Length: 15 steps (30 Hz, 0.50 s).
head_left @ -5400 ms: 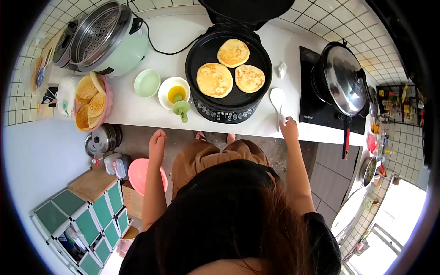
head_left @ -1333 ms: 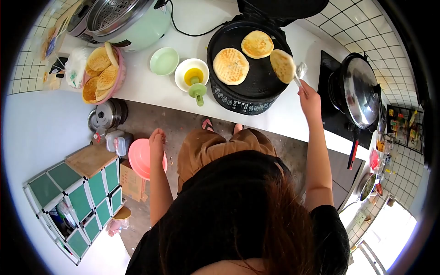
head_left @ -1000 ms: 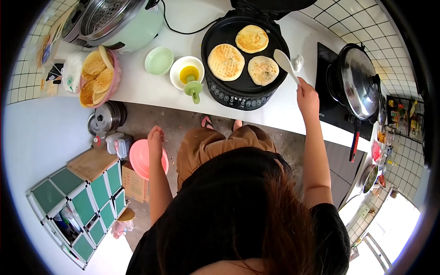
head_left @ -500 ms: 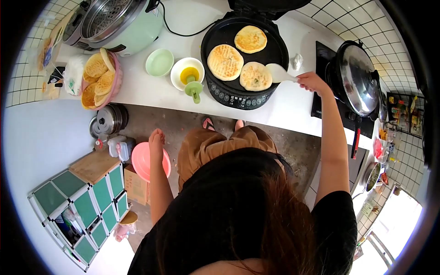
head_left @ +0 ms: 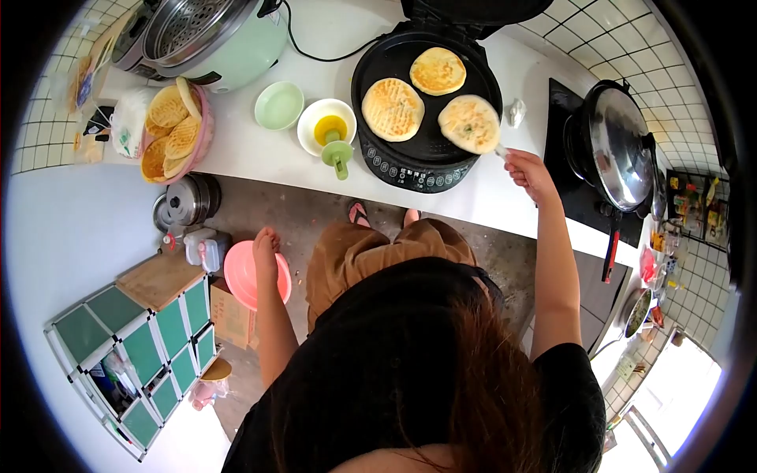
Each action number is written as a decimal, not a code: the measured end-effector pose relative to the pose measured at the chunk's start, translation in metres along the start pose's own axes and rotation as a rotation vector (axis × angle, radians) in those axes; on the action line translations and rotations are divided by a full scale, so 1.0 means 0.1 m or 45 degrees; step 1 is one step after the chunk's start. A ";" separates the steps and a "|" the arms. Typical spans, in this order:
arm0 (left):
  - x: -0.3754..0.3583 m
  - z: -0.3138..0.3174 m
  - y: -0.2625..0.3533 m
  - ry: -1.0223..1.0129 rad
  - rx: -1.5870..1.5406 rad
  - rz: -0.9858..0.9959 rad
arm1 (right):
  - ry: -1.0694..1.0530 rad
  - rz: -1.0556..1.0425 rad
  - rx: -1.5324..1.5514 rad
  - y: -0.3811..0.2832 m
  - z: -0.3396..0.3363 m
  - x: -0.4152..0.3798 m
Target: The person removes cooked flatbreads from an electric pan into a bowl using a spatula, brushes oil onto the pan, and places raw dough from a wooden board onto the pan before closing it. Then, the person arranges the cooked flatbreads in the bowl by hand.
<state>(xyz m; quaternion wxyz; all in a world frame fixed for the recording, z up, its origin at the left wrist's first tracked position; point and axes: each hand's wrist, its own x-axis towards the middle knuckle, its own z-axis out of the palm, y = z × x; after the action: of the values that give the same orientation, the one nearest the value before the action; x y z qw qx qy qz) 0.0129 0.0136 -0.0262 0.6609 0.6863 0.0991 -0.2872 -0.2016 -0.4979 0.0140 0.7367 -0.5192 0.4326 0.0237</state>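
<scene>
My right hand (head_left: 530, 175) is closed round the handle of a white spatula (head_left: 501, 150). The spatula's blade is hidden under a browned flatbread (head_left: 469, 124), which sits at the right side of the black electric griddle (head_left: 426, 150). Two more cooked rounds, a left flatbread (head_left: 393, 109) and a back flatbread (head_left: 438, 71), lie on the same hot plate. My left hand (head_left: 266, 240) hangs low beside my body, above a pink basin (head_left: 251, 274), its fingers curled with nothing visible in them.
A bowl of yellow oil (head_left: 326, 128) with a green-handled brush (head_left: 337, 158), a pale green bowl (head_left: 279, 106) and a pink basket (head_left: 201, 142) of flatbreads stand left of the griddle. At right, a lidded wok (head_left: 619, 146) rests on the black cooktop (head_left: 560, 177).
My right hand has drawn closer to the griddle, and the spatula has slid under the right flatbread. That flatbread has shifted right and toward the back. The left hand has barely moved.
</scene>
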 end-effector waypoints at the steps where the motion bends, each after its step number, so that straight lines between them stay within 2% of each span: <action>1: 0.01 -0.01 -0.01 0.013 0.005 -0.004 | 0.140 -0.179 -0.182 0.00 0.00 -0.01; 4: 0.06 -0.02 -0.04 0.033 0.014 -0.005 | 0.565 -0.639 -0.760 0.00 0.06 -0.07; 7: 0.08 0.01 -0.03 0.029 0.012 0.008 | 0.809 -1.119 -1.238 0.04 0.30 -0.16; 9: 0.08 0.05 0.01 0.029 0.017 0.002 | 0.797 -1.039 -1.571 0.08 0.47 -0.20; 12: 0.06 0.13 0.06 0.049 0.007 0.001 | 0.792 -0.960 -1.541 0.09 0.55 -0.18; 15: 0.05 0.10 0.04 0.034 0.042 0.017 | 0.770 -0.807 -1.032 0.00 0.37 0.07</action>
<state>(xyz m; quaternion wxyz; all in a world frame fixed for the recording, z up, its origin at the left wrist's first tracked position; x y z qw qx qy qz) 0.0165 0.0023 -0.0249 0.6499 0.7015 0.0987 -0.2752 -0.1751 -0.4720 0.0128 0.2950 -0.8465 0.4035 -0.1830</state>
